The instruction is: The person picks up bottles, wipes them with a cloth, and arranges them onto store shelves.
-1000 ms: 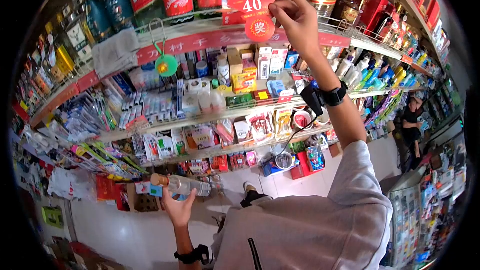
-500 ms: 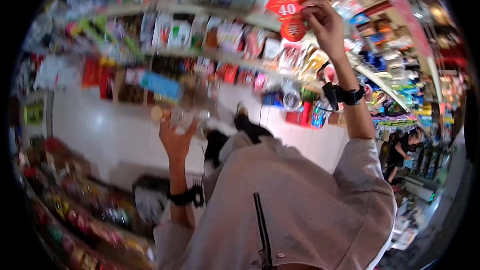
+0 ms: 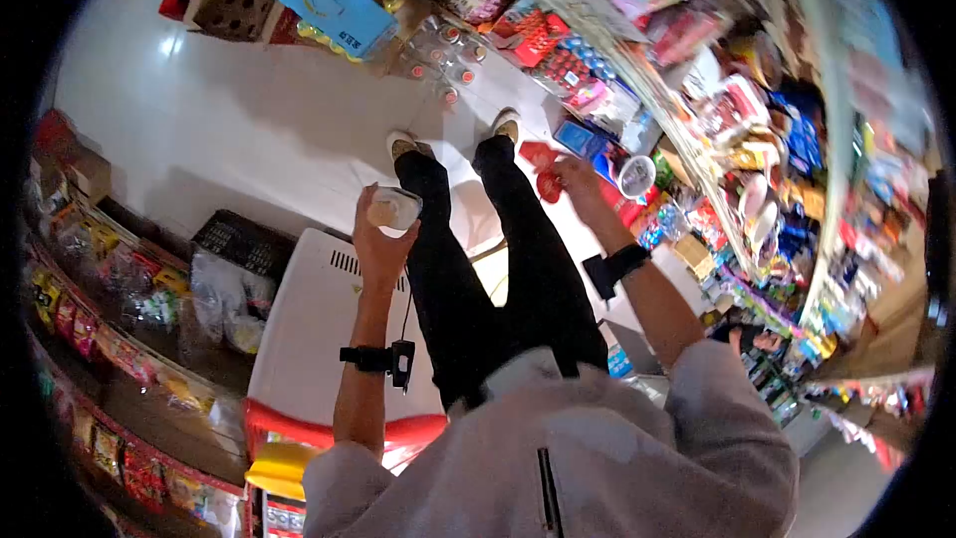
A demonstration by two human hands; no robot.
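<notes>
My left hand (image 3: pixel 376 251) is wrapped round a clear bottle (image 3: pixel 403 211) with a beige cap, seen from above. It is held over the floor, beside my left leg. On the other side, my right hand (image 3: pixel 584 185) pinches a red paper tag (image 3: pixel 549 187), which hangs low in front of my right leg. The print on the tag is too small to read now. Black straps with small devices sit on both wrists.
Several clear bottles (image 3: pixel 450 58) with red caps stand on the floor ahead, near a blue box (image 3: pixel 329 5). Packed shelves (image 3: pixel 637 70) run along the right. A white chest (image 3: pixel 317 324) and a black crate (image 3: pixel 242 244) are at the left, beside snack shelves (image 3: pixel 124 369).
The view has turned and tipped down toward my legs and shoes. My right hand has come down from the upper shelf with the red tag. The bottle stays in my left hand.
</notes>
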